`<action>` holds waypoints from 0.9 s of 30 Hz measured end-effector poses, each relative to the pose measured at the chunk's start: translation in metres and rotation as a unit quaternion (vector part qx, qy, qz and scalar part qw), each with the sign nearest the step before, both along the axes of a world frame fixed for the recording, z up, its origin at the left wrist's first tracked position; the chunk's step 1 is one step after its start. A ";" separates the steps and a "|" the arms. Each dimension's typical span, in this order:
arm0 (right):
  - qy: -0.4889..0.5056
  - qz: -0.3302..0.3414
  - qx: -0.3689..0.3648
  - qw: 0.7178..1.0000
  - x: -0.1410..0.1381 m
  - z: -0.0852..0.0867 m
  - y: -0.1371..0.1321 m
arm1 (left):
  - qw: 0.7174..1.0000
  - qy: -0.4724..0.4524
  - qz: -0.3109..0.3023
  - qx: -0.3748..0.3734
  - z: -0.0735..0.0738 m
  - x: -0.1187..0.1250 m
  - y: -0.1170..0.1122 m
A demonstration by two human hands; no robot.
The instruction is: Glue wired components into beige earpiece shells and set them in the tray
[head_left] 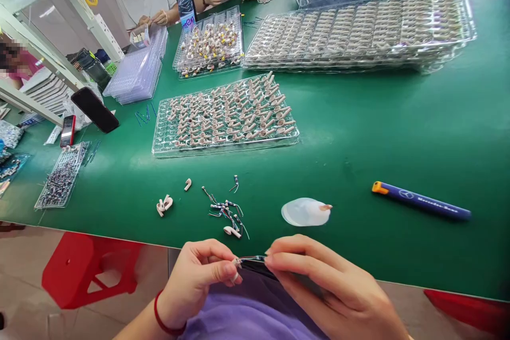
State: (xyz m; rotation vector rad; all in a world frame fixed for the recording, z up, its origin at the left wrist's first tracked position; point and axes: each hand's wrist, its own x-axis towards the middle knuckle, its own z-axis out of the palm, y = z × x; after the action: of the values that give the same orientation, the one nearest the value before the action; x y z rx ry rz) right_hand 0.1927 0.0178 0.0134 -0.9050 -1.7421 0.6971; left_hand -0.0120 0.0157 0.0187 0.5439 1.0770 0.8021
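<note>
My left hand (195, 273) is closed in a pinch on a small pale earbud shell (236, 264), partly hidden by the thumb and fingertips. Thin wires run from the shell to a little circuit board (258, 258), whose far end my right hand (322, 279) grips between thumb and fingers. Just beyond the hands lie a loose pile of wired circuit boards (225, 208) and a pale earbud shell piece (232, 231). Further left is a small cluster of earbud shells (164, 205), with a single shell (187, 184) nearby.
A clear tray of earbud shells (227, 117) lies mid-table, with stacked filled trays (358, 32) behind. To the right are a whitish translucent piece (305, 212) and a blue pen-shaped tool (422, 201). A phone (94, 110) leans at left. Co-workers sit across the table.
</note>
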 end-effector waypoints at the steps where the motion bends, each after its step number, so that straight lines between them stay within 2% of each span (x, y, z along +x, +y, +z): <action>1: -0.001 -0.001 0.001 1.000 0.000 0.000 0.000 | 1.000 0.000 -0.001 -0.001 0.000 0.000 0.000; 21: -0.003 0.012 0.004 1.000 -0.002 -0.003 -0.002 | 1.000 -0.004 0.007 -0.018 0.001 0.002 0.000; 27: -0.007 0.023 0.006 1.000 -0.001 -0.002 -0.002 | 1.000 0.002 -0.006 -0.003 -0.001 0.001 0.000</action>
State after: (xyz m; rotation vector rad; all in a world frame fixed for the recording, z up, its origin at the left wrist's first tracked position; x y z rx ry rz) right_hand 0.1921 0.0157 0.0118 -0.8661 -1.7832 0.7109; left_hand -0.0113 0.0157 0.0179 0.5464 1.0793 0.7865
